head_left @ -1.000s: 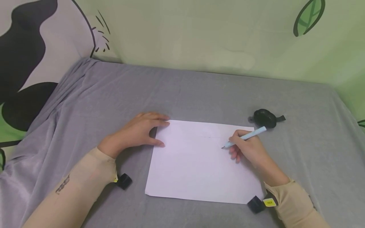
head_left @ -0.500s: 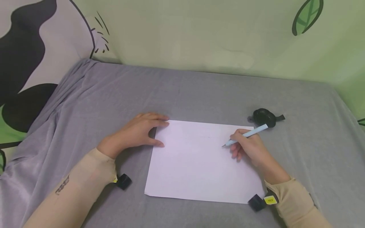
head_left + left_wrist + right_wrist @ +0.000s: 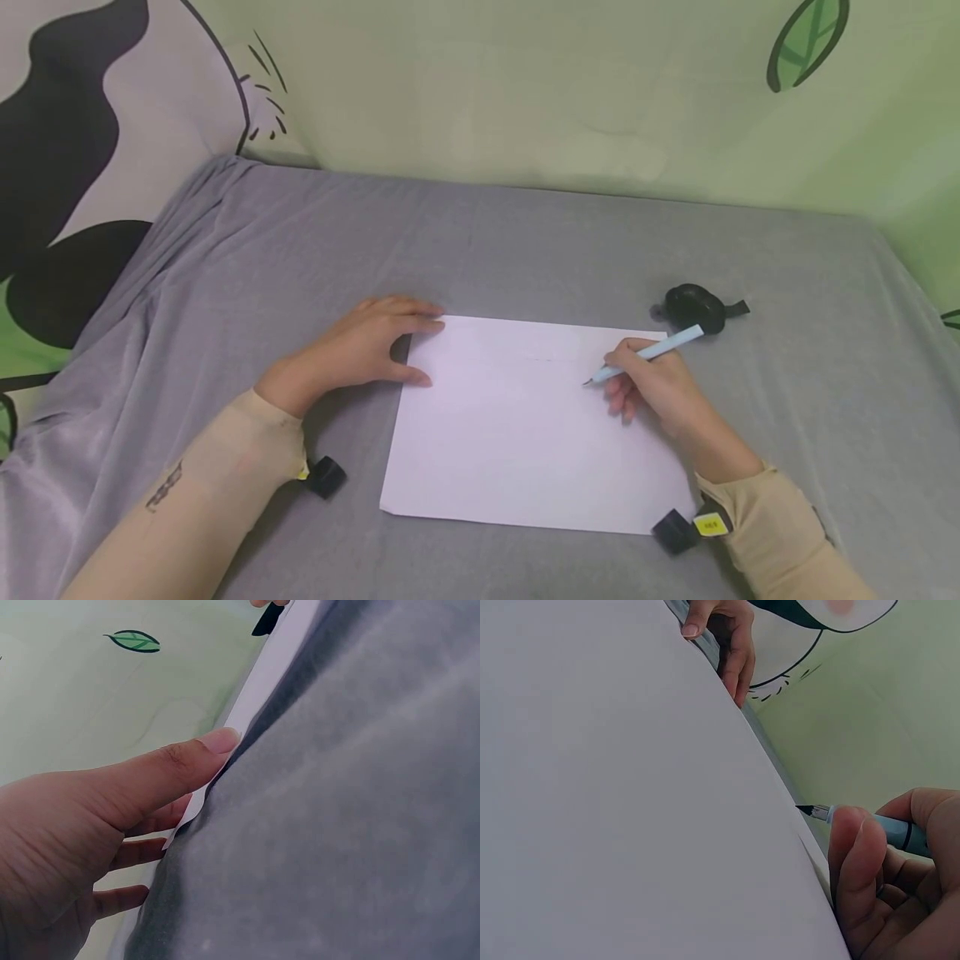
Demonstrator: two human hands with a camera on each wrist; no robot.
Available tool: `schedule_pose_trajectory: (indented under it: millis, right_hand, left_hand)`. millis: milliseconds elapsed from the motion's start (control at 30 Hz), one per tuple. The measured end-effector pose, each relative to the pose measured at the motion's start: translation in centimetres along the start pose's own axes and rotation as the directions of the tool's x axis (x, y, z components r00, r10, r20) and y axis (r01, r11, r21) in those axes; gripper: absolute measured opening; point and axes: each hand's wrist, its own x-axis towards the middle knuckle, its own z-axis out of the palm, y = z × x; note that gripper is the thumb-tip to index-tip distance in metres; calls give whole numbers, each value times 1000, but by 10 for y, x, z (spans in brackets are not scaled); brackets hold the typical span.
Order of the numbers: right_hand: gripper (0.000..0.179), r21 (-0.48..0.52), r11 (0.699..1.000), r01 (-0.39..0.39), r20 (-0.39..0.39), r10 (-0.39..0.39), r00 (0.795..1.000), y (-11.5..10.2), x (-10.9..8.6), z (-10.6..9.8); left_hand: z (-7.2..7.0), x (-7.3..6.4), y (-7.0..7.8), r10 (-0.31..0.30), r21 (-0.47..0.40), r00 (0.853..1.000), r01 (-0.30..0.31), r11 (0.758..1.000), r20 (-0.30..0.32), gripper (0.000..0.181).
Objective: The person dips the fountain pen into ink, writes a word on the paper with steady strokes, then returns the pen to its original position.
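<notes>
A white sheet of paper [image 3: 510,450] lies on the grey cloth, with a few faint marks near its top middle. My left hand [image 3: 360,346] rests at the sheet's upper left corner, its thumb and fingers spread and touching the edge. In the left wrist view the thumb [image 3: 180,765] lies on the paper's margin. My right hand [image 3: 656,387] pinches a light blue pen [image 3: 663,347] over the right part of the sheet. The pen's dark tip points left and down, close over the paper. In the right wrist view the pen's dark pointed nib [image 3: 805,810] shows beyond the curled fingers.
A small black rounded object [image 3: 695,309] with a short strap lies behind the sheet's upper right corner. Grey cloth [image 3: 480,242] covers the table, bunched in folds at the left. A pale green printed backdrop [image 3: 510,92] stands behind. Black wrist cameras [image 3: 327,477] hang under both sleeves.
The pen tip has risen slightly and the pen has tipped a little within the right hand. My left hand and the paper stay where they were.
</notes>
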Motion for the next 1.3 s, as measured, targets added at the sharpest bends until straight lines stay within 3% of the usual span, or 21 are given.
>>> schedule_pose_trajectory:
  millis: [700,1300]
  right_hand:
    - [23,1,1000,-22,8,22,1000,-5,-1,0]
    - [22,0,1000,-9,37,9,999,1,13,1]
  left_hand:
    - [0,1,-1,4,8,1000,-4,1000,3,71]
    - [-2,4,-4,-12,5,1000,12,1000,13,70]
